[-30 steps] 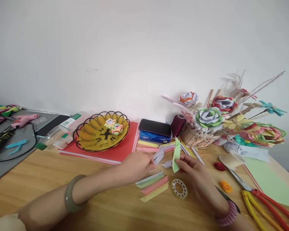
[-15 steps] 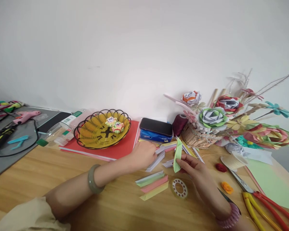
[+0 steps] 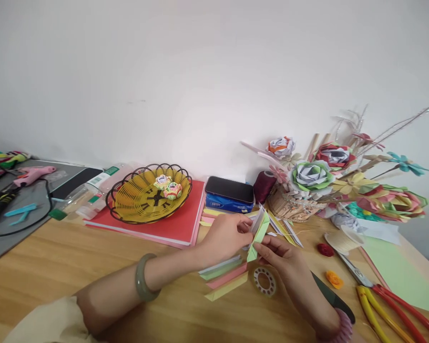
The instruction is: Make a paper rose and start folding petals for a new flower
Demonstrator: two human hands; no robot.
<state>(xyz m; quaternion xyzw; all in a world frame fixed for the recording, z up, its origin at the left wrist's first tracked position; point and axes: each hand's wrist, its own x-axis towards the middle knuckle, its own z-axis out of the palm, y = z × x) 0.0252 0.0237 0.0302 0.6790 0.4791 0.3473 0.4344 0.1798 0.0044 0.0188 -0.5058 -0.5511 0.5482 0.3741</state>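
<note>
Green folded paper piece (image 3: 258, 234) is being pinched between both hands just above the tabletop (image 3: 93, 267); right hand (image 3: 279, 255) is clamping its lower end, left hand (image 3: 227, 233) is closing on the upper edge together with a white folded piece (image 3: 257, 220). To do it well, I judge both pieces need lining up edge to edge, with fingertips pressing close to the crease. Folded strips (image 3: 225, 278) and a tape ring (image 3: 265, 281) are lying just below the hands, scissors (image 3: 386, 297) well to the right, wire basket (image 3: 150, 193) beyond the left hand. How the two pieces are joining is getting hidden by the fingers; right wrist is cut off at the frame edge.
</note>
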